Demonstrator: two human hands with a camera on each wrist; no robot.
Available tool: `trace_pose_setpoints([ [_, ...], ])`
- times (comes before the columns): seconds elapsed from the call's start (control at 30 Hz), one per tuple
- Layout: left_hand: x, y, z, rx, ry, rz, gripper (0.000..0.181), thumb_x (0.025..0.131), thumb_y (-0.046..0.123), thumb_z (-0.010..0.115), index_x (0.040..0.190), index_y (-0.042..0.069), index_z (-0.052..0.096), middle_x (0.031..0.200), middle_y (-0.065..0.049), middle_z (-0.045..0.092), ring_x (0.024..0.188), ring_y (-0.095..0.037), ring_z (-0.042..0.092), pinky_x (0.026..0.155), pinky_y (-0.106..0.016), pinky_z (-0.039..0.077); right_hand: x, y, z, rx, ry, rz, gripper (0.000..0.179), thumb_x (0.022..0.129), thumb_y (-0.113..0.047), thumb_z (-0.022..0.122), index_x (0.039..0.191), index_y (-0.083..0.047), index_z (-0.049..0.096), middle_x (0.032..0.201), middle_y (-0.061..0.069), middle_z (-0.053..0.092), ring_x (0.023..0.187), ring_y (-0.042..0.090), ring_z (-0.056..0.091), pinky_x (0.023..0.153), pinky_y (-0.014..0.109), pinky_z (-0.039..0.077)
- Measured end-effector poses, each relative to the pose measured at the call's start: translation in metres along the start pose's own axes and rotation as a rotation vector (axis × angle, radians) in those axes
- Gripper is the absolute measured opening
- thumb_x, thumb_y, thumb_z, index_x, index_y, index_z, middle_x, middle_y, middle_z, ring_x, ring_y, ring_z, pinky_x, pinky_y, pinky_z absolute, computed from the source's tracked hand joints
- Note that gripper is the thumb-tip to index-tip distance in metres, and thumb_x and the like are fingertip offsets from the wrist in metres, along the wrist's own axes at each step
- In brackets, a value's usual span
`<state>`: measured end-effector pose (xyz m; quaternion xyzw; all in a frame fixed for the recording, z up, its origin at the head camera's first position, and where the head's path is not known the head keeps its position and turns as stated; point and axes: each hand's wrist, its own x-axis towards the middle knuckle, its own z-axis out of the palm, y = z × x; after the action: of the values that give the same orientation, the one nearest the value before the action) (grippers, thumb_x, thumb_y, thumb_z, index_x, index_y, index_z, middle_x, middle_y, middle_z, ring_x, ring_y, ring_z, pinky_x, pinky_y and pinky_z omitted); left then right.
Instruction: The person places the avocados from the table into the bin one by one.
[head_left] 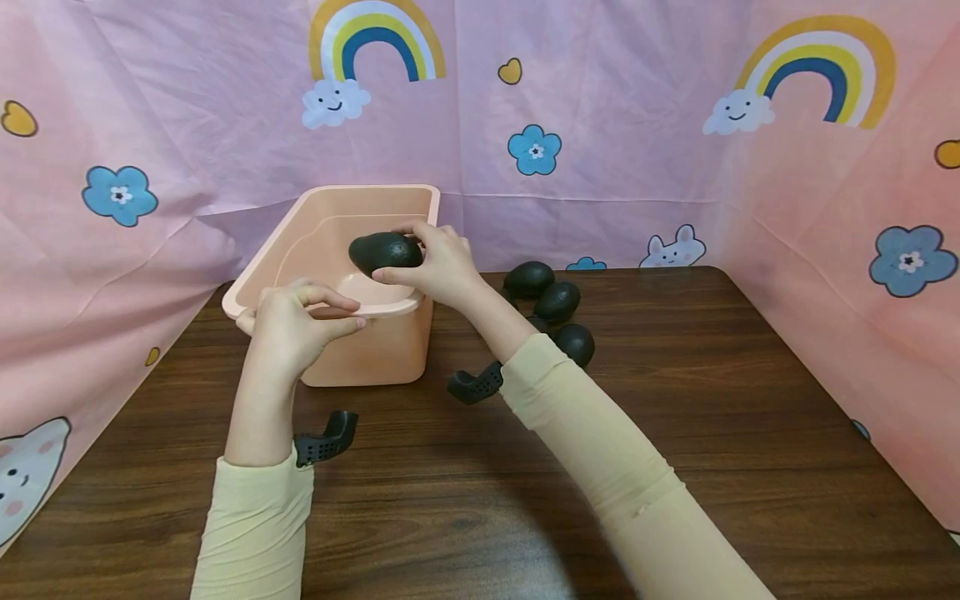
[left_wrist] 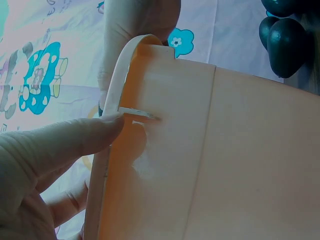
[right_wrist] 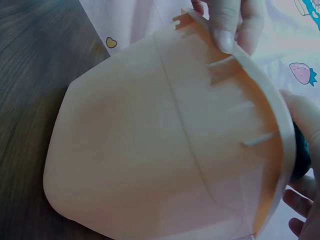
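Clock positions run from the centre of the head view. Your right hand (head_left: 442, 265), near 10 o'clock, clamps thumb and fingers on a dark green, pebbly-skinned avocado (head_left: 384, 253). That avocado is at the mouth of the peach plastic bin (head_left: 367, 354), which stands upright at 9 o'clock. The right wrist view shows the avocado partly hidden behind the rim (right_wrist: 280, 117); you can't judge its height over the bin floor.

Your left hand (head_left: 288, 323), at 9 o'clock, pinches the near rim, thumb outside and below, index finger above. Short ribs (right_wrist: 260, 139) show under the lip.

At least four loose avocados (head_left: 558, 302) lie clustered on the table at the bin's 3 o'clock, some partly behind your right forearm.

Markings: letter-like bits on the cloth in the left wrist view are too small for you to read. Printed pictures are clearer: rainbows (head_left: 378, 23) at 11 and 2 o'clock, smiling clouds (head_left: 336, 102) at their left ends, a blue flower (head_left: 535, 150) just past 12, a strawberry (right_wrist: 300, 73) in the right wrist view.

Surface: dark brown wood-grain table (head_left: 712, 417), rounded far-right corner, soft sheen towards 6 o'clock. Room: creased lilac and pink cloth (head_left: 622, 108) hangs on three sides. You wear pale yellow sleeves (head_left: 255, 525) and black perforated straps (head_left: 322, 448).
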<state>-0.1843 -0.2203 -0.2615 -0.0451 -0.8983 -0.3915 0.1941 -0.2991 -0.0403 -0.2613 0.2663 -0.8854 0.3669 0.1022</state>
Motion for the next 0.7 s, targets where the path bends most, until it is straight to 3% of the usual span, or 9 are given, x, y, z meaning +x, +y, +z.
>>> trace_pose_setpoints([
  [0.4,0.0018,-0.0019,-0.0003,0.002,-0.010,0.003,0.025,0.074,0.015,0.084,0.094,0.004,0.075,0.104,-0.011,0.064,0.124,-0.031,0.041,0.095,-0.063,-0.017,-0.0027,-0.0009,0.0089,-0.035,0.001,0.014,0.067,0.074,-0.053,0.077,0.131,-0.023,0.056,0.125,-0.009,0.058,0.112,0.015,0.040,0.096,0.036,0.025],
  [0.7,0.0010,-0.0029,0.0001,0.003,-0.006,-0.001,0.024,0.074,0.016,0.084,0.094,0.004,0.076,0.105,-0.010,0.063,0.119,-0.027,0.046,0.095,-0.063,-0.014,-0.0035,0.0000,0.0074,-0.059,-0.059,0.018,0.067,0.080,-0.055,0.070,0.137,-0.023,0.052,0.129,-0.007,0.057,0.119,0.016,0.038,0.098,0.038,0.023],
])
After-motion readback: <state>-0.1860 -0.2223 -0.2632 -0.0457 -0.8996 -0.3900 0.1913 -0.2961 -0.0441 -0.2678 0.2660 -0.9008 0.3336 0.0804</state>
